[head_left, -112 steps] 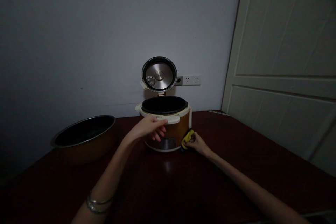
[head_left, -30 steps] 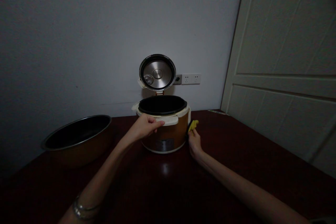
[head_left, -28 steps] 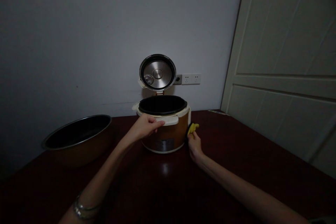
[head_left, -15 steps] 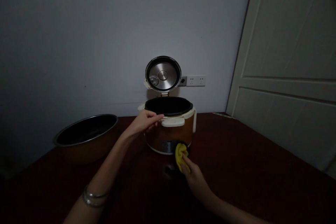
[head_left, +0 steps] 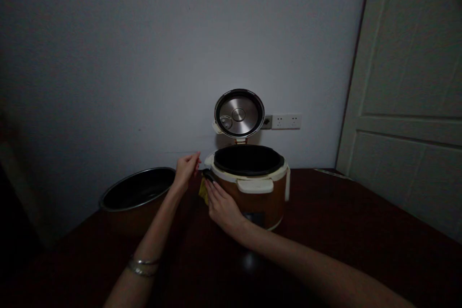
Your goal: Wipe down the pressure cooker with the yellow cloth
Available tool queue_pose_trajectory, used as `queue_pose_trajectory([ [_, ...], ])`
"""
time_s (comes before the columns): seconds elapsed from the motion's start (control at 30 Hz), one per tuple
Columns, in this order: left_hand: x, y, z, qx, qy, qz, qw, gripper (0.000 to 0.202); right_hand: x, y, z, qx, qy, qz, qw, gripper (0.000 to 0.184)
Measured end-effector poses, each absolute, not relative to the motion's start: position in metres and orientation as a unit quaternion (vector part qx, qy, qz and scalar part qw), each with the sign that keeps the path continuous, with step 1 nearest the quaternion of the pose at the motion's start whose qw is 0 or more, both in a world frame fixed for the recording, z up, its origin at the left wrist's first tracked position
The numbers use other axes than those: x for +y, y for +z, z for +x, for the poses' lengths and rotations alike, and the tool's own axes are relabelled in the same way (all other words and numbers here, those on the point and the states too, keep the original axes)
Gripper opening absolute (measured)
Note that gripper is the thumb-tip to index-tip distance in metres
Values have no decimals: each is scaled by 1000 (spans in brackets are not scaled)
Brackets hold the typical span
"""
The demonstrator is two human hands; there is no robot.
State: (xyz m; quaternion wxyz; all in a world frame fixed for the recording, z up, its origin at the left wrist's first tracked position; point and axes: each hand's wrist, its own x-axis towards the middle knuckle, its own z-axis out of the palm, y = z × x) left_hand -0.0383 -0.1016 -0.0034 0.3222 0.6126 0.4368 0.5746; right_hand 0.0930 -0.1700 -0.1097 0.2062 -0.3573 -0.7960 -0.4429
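Observation:
A brown and cream electric cooker [head_left: 269,202] stands on the table, its round lid [head_left: 245,115] raised and its dark inside open to view. My right hand [head_left: 225,209] presses a yellow cloth [head_left: 203,191] with a dark side against the cooker's left flank; the fingers cover much of the cloth. Just left of the cooker's rim, my left hand [head_left: 186,171] is raised with its fingers curled together, and I see nothing in them. It wears bangles [head_left: 143,267] at the forearm.
A wide brown pot [head_left: 126,214] with a dark inside and metal rim sits at the left of the dark red table [head_left: 321,236]. Wall sockets [head_left: 286,121] are behind the cooker, and a pale door [head_left: 407,106] rises on the right.
My right hand has carried the cloth from the cooker's lower front to its left side. My left hand has left the front rim and moved left of the cooker. The view has shifted slightly.

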Motion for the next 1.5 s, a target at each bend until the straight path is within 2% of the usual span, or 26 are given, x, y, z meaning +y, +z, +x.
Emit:
queue_pose_trajectory([
  [0.1, -83, -6, -34, 505, 573, 614, 197, 37, -188, -116, 116, -805, -453, -314, 219, 35],
  [0.17, -72, -9, -29, 535, 549, 623, 155, 38, -207, -119, 148, -817, -436, -288, 244, 35],
  [0.33, -53, -15, -14, 550, 504, 645, 168, 37, -240, -113, 223, -831, -405, -278, 259, 37],
  [0.57, -45, -12, -7, 526, 460, 692, 181, 29, -230, -111, 221, -857, -376, -236, 260, 37],
  [0.67, -45, -13, -7, 504, 442, 717, 192, 32, -228, -115, 243, -863, -347, -239, 278, 37],
  [0.8, -45, -15, -7, 486, 445, 724, 204, 33, -227, -127, 304, -838, -305, -281, 354, 38],
  [0.93, -47, -16, -6, 482, 454, 717, 218, 31, -217, -136, 335, -706, -219, -404, 539, 35],
  [1.0, -48, -15, -6, 483, 455, 714, 225, 30, -206, -127, 332, -606, -140, -481, 617, 36],
  [1.07, -48, -16, -5, 481, 456, 713, 230, 29, -190, -107, 325, -552, -28, -520, 651, 37],
  [1.17, -46, -17, -4, 476, 462, 711, 232, 28, -157, -67, 323, -514, 136, -513, 674, 44],
  [1.27, -44, -18, -2, 476, 466, 710, 229, 29, -125, -35, 331, -492, 250, -531, 642, 47],
  [1.37, -42, -19, -1, 483, 470, 706, 219, 28, -108, -23, 339, -483, 271, -561, 615, 40],
  [1.5, -41, -19, 1, 494, 471, 703, 202, 26, -124, -25, 337, -481, 228, -589, 608, 36],
])
